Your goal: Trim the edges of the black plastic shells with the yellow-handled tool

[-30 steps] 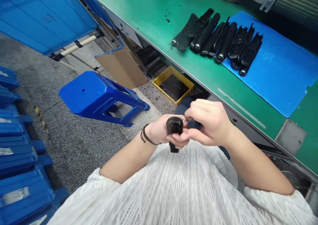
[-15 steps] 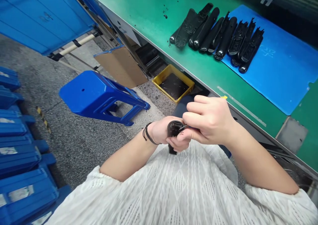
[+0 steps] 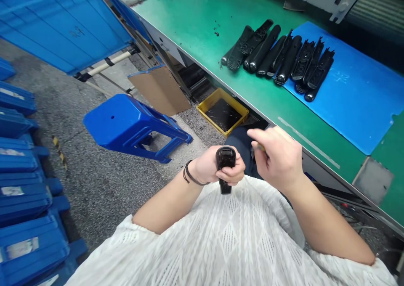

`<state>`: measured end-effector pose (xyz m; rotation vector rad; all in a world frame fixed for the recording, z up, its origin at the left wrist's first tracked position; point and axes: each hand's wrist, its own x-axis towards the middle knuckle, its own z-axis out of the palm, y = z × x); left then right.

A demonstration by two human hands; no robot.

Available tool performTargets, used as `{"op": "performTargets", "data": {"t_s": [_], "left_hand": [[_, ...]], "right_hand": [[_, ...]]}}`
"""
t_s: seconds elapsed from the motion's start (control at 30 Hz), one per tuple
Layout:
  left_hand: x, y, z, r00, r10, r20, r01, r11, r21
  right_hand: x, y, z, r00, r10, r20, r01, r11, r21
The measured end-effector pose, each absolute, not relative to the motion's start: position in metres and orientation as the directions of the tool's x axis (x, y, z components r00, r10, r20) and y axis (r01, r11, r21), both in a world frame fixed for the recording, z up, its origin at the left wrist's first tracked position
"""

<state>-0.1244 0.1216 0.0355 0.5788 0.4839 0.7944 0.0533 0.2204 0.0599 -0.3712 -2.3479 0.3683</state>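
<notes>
In front of my white top, my left hand [image 3: 206, 166] is closed around a long black plastic housing [image 3: 226, 155], its rounded end facing up and its lower part showing below the fingers. To the right of it, my right hand [image 3: 279, 160] is curled closed, apart from the housing. A small yellow-handled tool [image 3: 261, 147] is in its grip, mostly hidden by the fingers. On the green bench, a row of similar black plastic housings [image 3: 285, 63] lies side by side, several of them on a blue sheet [image 3: 356, 96].
A yellow bin [image 3: 205, 111] with dark contents stands on the floor below the bench [image 3: 189, 33]. To the left are a blue stool [image 3: 116, 117], a cardboard sheet [image 3: 160, 90] and stacked blue crates [image 3: 19, 185]. Dark scraps [image 3: 216, 33] lie on the bench.
My right hand has moved away from the housing to the right, taking the tool off it. The housing's end has turned to face me more. The view has shifted slightly.
</notes>
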Motion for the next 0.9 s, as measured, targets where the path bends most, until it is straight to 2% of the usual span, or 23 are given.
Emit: {"op": "performTargets", "data": {"t_s": [0.07, 0.1, 0.27, 0.4, 0.5, 0.57, 0.67, 0.73, 0.83, 0.9], "left_hand": [[-0.126, 0.121, 0.035, 0.496, 0.841, -0.215, -0.515, 0.484, 0.708], [-0.126, 0.121, 0.035, 0.444, 0.867, -0.226, -0.504, 0.451, 0.737], [-0.126, 0.118, 0.037, 0.358, 0.906, -0.228, -0.387, 0.366, 0.846], [-0.126, 0.116, 0.037, 0.300, 0.917, -0.262, -0.182, 0.325, 0.928], [-0.127, 0.116, 0.039, 0.295, 0.927, -0.230, -0.088, 0.266, 0.960], [-0.128, 0.116, 0.044, 0.297, 0.936, -0.191, -0.041, 0.212, 0.976], [-0.127, 0.116, 0.051, 0.267, 0.951, -0.156, 0.048, 0.148, 0.988], [-0.126, 0.114, 0.053, 0.176, 0.975, -0.138, 0.146, 0.113, 0.983], [-0.125, 0.109, 0.053, -0.083, 0.996, 0.018, 0.433, 0.020, 0.901], [-0.125, 0.106, 0.052, -0.177, 0.959, 0.224, 0.663, -0.052, 0.747]], "right_hand": [[0.058, 0.219, 0.061, -0.701, 0.505, 0.504, 0.273, 0.842, -0.465], [0.059, 0.218, 0.062, -0.707, 0.531, 0.467, 0.274, 0.814, -0.511], [0.059, 0.206, 0.068, -0.723, 0.546, 0.423, 0.090, 0.682, -0.726], [0.048, 0.200, 0.076, -0.754, 0.606, 0.253, 0.022, 0.408, -0.913], [0.041, 0.202, 0.077, -0.780, 0.612, 0.127, 0.003, 0.206, -0.979], [0.040, 0.204, 0.075, -0.741, 0.666, 0.090, 0.005, 0.139, -0.990], [0.043, 0.205, 0.071, -0.612, 0.778, 0.140, 0.032, 0.201, -0.979], [0.049, 0.204, 0.072, -0.579, 0.786, 0.217, 0.075, 0.317, -0.946], [0.061, 0.201, 0.075, -0.667, 0.676, 0.314, 0.140, 0.527, -0.838], [0.067, 0.200, 0.076, -0.757, 0.566, 0.328, 0.175, 0.658, -0.732]]}}
